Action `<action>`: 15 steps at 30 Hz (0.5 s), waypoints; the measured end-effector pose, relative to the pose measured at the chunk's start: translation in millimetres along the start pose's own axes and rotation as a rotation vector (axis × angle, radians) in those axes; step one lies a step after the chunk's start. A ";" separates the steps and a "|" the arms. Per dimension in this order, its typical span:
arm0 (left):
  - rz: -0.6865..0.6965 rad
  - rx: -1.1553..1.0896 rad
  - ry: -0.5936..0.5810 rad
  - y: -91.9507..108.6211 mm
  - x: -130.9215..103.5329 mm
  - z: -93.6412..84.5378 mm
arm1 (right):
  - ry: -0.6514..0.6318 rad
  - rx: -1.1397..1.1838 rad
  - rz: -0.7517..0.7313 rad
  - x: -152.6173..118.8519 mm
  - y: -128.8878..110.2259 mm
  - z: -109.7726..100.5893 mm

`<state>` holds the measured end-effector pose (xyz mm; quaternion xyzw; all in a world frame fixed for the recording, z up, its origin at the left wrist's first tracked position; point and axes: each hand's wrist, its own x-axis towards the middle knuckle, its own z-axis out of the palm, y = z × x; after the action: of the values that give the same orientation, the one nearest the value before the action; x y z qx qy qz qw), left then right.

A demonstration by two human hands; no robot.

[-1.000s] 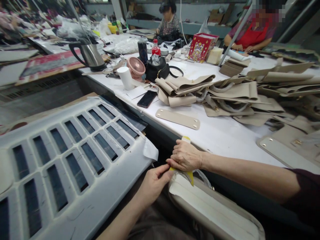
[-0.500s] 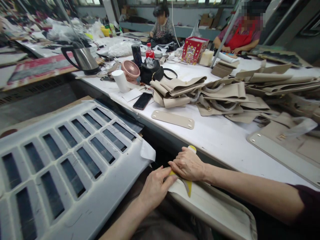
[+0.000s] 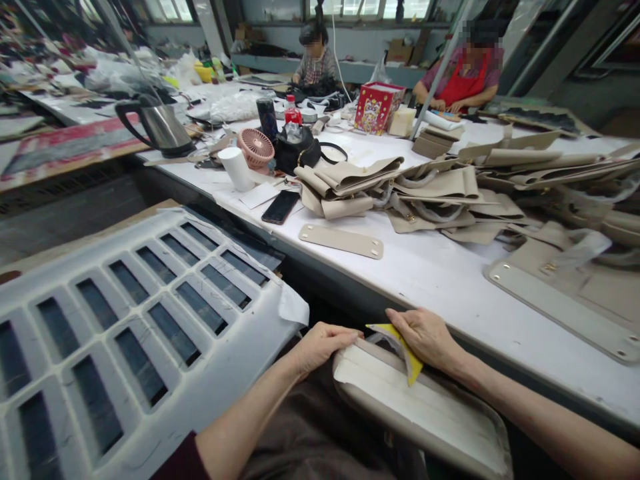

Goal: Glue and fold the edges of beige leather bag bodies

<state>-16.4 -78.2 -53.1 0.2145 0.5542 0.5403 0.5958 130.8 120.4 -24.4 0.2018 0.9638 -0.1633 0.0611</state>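
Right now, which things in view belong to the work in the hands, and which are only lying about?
In the work:
- beige piece with a white face, its near corner held by the left hand
- yellow tool, in the right hand
- probably the similar beige pieces on the table

Apparently just lying about:
- kettle
- pink fan
- phone
- red box

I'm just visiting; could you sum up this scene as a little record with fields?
Left hand: fingers at one end of a pale-faced beige piece; firmness of grip unclear
Right hand: holding a yellow tool with a curved edge
White table: phone, beige strip, pink fan, beige pile
Left side: white slotted panel
Background: person in red apron
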 end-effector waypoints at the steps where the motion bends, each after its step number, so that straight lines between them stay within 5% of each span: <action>1: 0.000 0.031 0.001 0.8 1.6 0.2 | 0.005 -0.002 0.038 -1.2 1.9 -2.8; 10: 0.092 0.288 0.050 8.7 1.4 3.7 | -0.058 0.132 0.193 6.9 -13.2 -31.4; 15: -0.010 0.048 0.126 -19.9 -10.3 1.4 | -0.107 0.688 0.147 -32.1 -17.9 -64.4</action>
<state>-5.1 -93.2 -65.2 0.1913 0.6045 0.5362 0.5572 149.4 114.9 47.1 0.2704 0.8307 -0.4840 0.0513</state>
